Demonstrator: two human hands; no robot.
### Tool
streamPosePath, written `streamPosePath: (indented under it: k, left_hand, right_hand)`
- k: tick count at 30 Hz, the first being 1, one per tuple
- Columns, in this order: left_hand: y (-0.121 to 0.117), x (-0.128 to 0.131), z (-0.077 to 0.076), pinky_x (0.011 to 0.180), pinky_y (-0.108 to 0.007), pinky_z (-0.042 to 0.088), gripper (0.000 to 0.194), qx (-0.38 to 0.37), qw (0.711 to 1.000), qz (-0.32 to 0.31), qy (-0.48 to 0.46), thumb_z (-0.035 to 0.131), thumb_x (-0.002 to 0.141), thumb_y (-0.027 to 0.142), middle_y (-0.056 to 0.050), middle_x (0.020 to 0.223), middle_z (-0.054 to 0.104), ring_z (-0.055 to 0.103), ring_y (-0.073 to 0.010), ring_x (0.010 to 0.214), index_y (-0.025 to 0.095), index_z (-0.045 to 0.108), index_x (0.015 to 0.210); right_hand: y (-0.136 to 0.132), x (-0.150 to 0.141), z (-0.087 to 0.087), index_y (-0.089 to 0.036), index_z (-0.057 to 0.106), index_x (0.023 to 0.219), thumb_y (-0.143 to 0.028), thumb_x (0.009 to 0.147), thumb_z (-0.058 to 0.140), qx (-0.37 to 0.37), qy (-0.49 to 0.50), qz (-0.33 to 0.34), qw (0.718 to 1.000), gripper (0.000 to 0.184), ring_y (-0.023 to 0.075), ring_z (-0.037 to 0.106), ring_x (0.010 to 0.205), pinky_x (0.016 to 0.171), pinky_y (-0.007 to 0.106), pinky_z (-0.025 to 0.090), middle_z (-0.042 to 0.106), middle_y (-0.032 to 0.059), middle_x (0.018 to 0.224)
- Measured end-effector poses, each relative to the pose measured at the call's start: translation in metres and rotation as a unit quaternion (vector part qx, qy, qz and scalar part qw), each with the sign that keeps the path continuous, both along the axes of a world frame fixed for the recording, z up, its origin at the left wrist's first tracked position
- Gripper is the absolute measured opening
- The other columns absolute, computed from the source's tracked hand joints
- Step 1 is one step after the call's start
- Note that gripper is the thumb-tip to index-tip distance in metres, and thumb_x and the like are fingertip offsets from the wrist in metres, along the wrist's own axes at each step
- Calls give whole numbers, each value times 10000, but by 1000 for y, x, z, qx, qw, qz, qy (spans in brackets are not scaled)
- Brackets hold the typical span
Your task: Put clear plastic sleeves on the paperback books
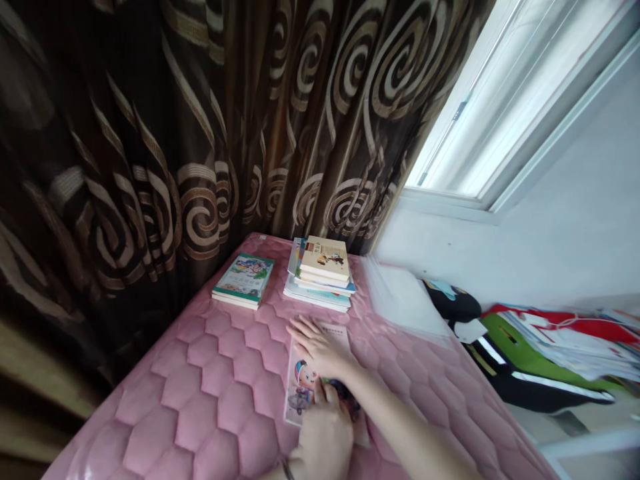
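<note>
A thin book [296,415] with a cartoon child in a cap on its cover lies flat on the pink quilted surface. My right hand [320,347] rests across its upper part, fingers stretched out and palm down. Closer to me, my left hand [327,427] touches the lower half of the cover with partly bent fingertips, and I see nothing held in it. Both hands and the right forearm hide much of the cover. A dark band circles my left wrist.
Beyond the hands stands a stack of books [325,260], and a smaller pile of green-edged books [245,279] lies left of it. Clear plastic sheets [405,293] are on the right edge. Papers and a green-black bag [520,353] lie farther right. A patterned curtain [250,120] hangs behind.
</note>
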State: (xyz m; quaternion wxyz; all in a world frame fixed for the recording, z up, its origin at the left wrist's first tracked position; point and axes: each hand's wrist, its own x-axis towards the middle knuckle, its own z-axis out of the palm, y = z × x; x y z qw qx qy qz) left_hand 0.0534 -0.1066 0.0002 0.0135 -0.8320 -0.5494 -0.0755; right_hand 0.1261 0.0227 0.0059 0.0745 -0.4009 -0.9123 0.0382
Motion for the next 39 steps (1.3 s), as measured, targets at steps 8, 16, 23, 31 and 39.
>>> streamPosePath:
  k: [8, 16, 23, 31, 39]
  left_hand:
    - [-1, -2, 3, 577, -280, 591, 387, 16, 999, -7, 37, 491, 806, 23, -265, 1184, 605, 667, -303, 971, 61, 621, 1169]
    - [-3, -6, 14, 619, -316, 594, 359, -10, 1000, -26, 8, 494, 854, 142, -279, 1215, 579, 611, -341, 1076, 57, 612, 1183]
    - [-5, -9, 27, 652, -349, 584, 419, -61, 998, -9, -28, 528, 877, 347, -242, 1222, 577, 622, -329, 1040, 77, 601, 1189]
    - [-7, -13, 42, 722, -377, 554, 511, -115, 992, -1, -49, 560, 840, 474, -227, 1278, 531, 594, -325, 1069, 95, 595, 1181]
    - [13, -30, 44, 774, -364, 497, 235, -69, 994, -6, -88, 483, 888, 287, -96, 1004, 639, 611, -240, 929, 159, 654, 985]
  right_hand:
    - [3, 51, -15, -130, 204, 1473, -468, 956, 183, -59, -18, -188, 980, 618, 217, 59, 1432, 1157, 457, 58, 123, 68, 1553]
    - [5, 52, 0, -228, 381, 1412, -525, 895, 362, -63, 7, -210, 976, 597, 233, 347, 1306, 1076, 344, 261, 408, 69, 1424]
    - [15, 56, 14, -172, 546, 1241, -551, 838, 490, -53, -2, -232, 971, 556, 272, 410, 1222, 992, 357, 321, 516, 137, 1245]
    - [16, 56, 11, -190, 558, 1183, -567, 815, 520, -51, 13, -255, 966, 529, 273, 454, 1148, 929, 372, 342, 520, 117, 1235]
    - [8, 54, 4, -218, 518, 1253, -586, 851, 448, -41, 4, -263, 964, 549, 275, 433, 1169, 939, 394, 346, 498, 104, 1276]
